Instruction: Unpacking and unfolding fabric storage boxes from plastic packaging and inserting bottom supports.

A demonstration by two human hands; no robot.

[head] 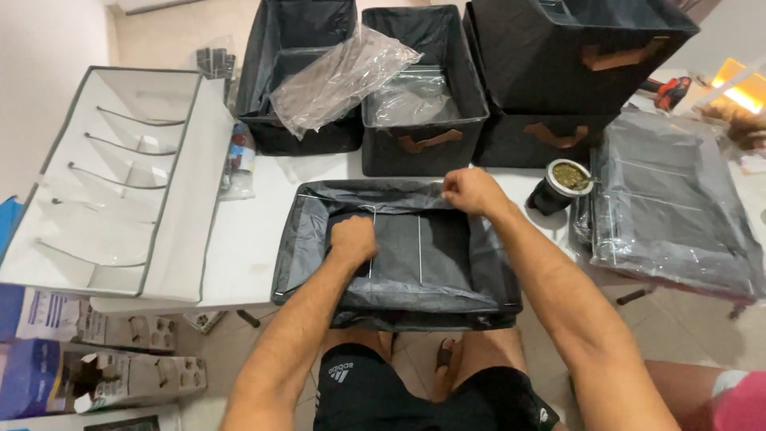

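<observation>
Where a white table [247, 239] meets its near edge, dark grey fabric storage box [399, 255] lying partly collapsed, flat and open-topped. Left hand [353, 238] curled into a fist, knuckles pressed down on the box's floor panel, forearm reaching straight in from below. Right hand [471, 191] closed, pinching the box's far rim, arm angled in from the right. Just beyond, three upright dark bins [423, 96].

Below my white organizer [120, 183], lower left, flat printed cartons [96, 375] lie stacked on the floor: blue, white and tan. Right of it, a crumpled clear plastic wrapper [339, 76] drapes over a dark bin [299, 80].
</observation>
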